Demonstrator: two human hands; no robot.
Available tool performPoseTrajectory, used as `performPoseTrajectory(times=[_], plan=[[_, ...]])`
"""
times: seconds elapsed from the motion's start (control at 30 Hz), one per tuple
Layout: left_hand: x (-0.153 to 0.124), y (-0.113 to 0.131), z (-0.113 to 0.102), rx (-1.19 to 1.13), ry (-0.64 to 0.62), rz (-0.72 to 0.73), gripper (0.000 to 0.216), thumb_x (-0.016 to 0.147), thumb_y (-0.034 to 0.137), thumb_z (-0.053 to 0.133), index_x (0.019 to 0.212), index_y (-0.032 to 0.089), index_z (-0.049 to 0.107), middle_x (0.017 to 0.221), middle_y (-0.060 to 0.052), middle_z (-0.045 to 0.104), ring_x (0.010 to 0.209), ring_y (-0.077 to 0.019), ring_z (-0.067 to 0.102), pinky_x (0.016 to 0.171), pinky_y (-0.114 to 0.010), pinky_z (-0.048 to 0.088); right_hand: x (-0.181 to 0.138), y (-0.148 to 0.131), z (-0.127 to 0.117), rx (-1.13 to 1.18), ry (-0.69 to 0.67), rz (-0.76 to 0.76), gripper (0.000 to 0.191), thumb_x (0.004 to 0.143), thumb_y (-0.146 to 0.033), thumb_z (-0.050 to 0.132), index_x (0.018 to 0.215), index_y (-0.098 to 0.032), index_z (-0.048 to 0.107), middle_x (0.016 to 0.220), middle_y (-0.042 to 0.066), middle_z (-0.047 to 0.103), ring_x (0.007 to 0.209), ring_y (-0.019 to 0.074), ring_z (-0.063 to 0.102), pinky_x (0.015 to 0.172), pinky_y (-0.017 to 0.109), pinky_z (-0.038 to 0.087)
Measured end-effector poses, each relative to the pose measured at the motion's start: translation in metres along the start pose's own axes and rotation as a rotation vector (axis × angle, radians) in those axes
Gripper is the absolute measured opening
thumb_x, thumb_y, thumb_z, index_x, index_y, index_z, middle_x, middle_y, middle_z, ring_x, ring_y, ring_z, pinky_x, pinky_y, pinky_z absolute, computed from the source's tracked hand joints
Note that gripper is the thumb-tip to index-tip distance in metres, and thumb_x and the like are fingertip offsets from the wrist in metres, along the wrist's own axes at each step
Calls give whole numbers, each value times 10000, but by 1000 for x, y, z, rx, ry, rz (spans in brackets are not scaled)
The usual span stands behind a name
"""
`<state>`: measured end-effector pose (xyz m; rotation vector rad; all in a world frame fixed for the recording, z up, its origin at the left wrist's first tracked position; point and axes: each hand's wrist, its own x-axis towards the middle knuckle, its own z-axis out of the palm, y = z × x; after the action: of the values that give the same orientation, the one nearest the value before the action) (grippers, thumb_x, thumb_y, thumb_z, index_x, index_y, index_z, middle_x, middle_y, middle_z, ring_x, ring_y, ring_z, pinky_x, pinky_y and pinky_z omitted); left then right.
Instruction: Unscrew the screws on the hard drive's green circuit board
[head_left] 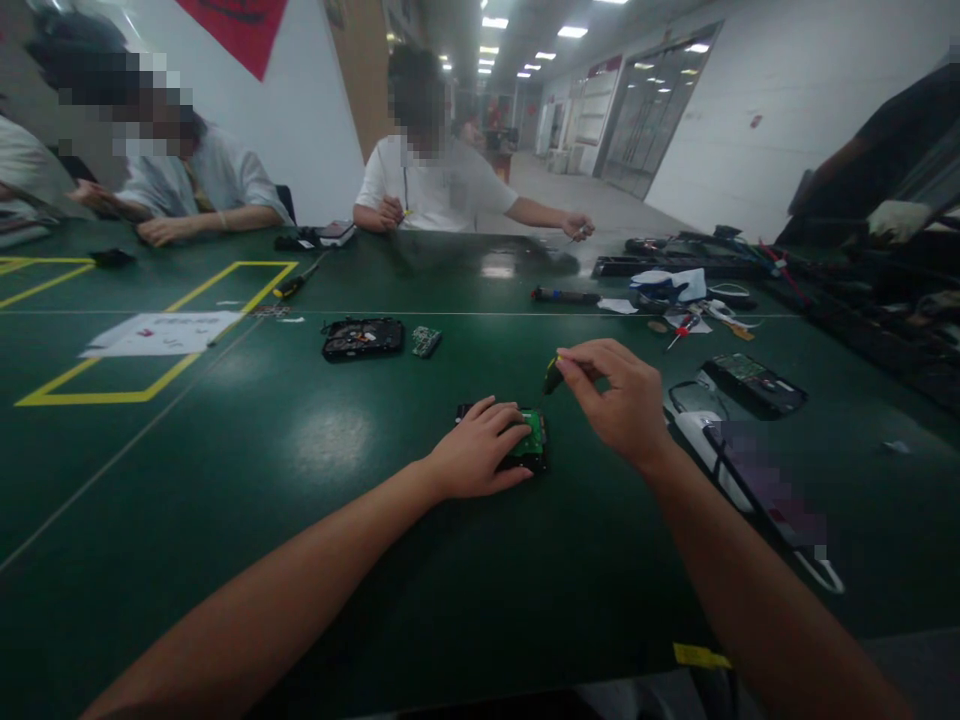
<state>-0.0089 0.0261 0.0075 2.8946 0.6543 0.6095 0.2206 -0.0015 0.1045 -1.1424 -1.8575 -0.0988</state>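
Note:
A hard drive with a green circuit board [534, 440] lies on the dark green table [315, 520] in front of me. My left hand [480, 450] rests on top of it, fingers curled over the board, holding it down. Just above and to the right, my right hand [619, 400] pinches a small screwdriver with a black and yellow handle [553, 373], its tip pointing down toward the drive.
Another opened hard drive [362, 338] and a loose green board [426, 341] lie farther back. A white sheet [161, 333] sits inside yellow floor-tape lines at left. Cables, a phone-like device [754, 382] and tools clutter the right. Two people sit across the table; another person's gloved hand [896, 220] is at far right.

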Motion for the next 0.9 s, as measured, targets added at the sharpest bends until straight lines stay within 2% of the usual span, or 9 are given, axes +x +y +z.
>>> performPoseTrajectory(times=[0.13,0.3,0.47,0.63,0.7,0.9], plan=[[0,1,-1,8,-5,-3,588,952,586,601,1397,203,563,1363,-154,606,1402,-362,507,1226,-616,306,10,3,-4,7,-88,23,147,979,-278,643,1071,-239,751,997,54,759,825,205,704,738,374,578],[0,0,-1,36,-9,-14,594,964,587,584,1400,184,562,1382,-162,597,1414,-364,493,1229,-617,302,26,11,-5,-55,-91,62,141,952,-246,641,1010,-211,764,969,70,751,805,205,691,711,358,548],[0,-7,-2,34,-5,-19,593,959,596,589,1400,201,560,1393,-155,597,1415,-356,498,1234,-623,288,41,12,3,-51,-180,86,138,917,-361,723,901,-227,748,847,31,744,693,183,646,672,342,502],[0,-9,-4,41,-19,-26,604,961,610,586,1404,201,553,1416,-153,587,1430,-353,485,1242,-615,278,56,2,9,-46,-295,34,57,880,-259,738,916,-214,740,867,35,757,761,202,673,726,344,490],[0,-10,-4,44,-24,-28,605,966,608,581,1404,192,551,1423,-156,585,1432,-350,483,1245,-611,275,62,2,8,-39,-332,61,120,871,-233,725,983,-196,743,888,48,764,770,212,686,718,342,493],[2,-12,-6,34,-28,-28,604,963,613,582,1398,195,551,1425,-153,585,1431,-348,484,1249,-606,273,76,8,1,-119,-421,175,91,862,-273,709,884,-192,743,858,64,768,777,221,696,704,334,496]])
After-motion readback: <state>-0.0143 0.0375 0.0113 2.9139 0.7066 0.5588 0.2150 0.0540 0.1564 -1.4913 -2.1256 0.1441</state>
